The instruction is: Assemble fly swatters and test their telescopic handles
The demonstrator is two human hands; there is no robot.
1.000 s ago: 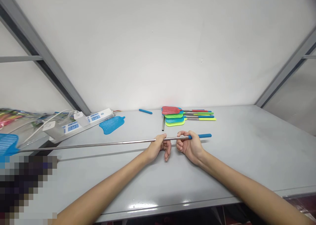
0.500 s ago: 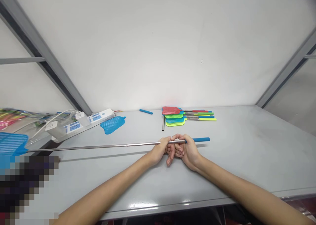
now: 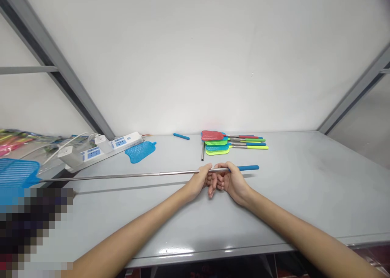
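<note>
Both hands are holding one extended blue swatter [image 3: 152, 174] level above the near-middle of the grey table [image 3: 289, 180], its blue head [image 3: 18, 174] reaching the far left, where the view is cutting part of it off. The left hand [image 3: 199, 182] is gripping the metal shaft, thumb lying along it and the lower fingers curling loosely below; the right hand [image 3: 234, 184] is closing around the shaft where the blue handle [image 3: 248, 168] is beginning, the handle's end sticking out to the right. The step in hand seems to be working the drawn-out shaft close to its handle — whether the hands are pushing, pulling or only steadying, I cannot tell. The next move is probably calling for a firm right grip and a left hand keeping the long shaft straight, since the head is hanging so far out. As for counts, one loose blue swatter head [image 3: 140, 152] is lying at the left, one loose blue stick [image 3: 181, 136] at the far side, and one short metal tube [image 3: 202, 152] just left of the pile of swatters [image 3: 217, 143]. That pile is showing at least four heads — overlap is hiding the exact number. At the far left, one power strip [image 3: 117, 144] is carrying two white adapters [image 3: 70, 157], and wrapped goods [image 3: 15, 142] are lying beyond, too jumbled for counting
</note>
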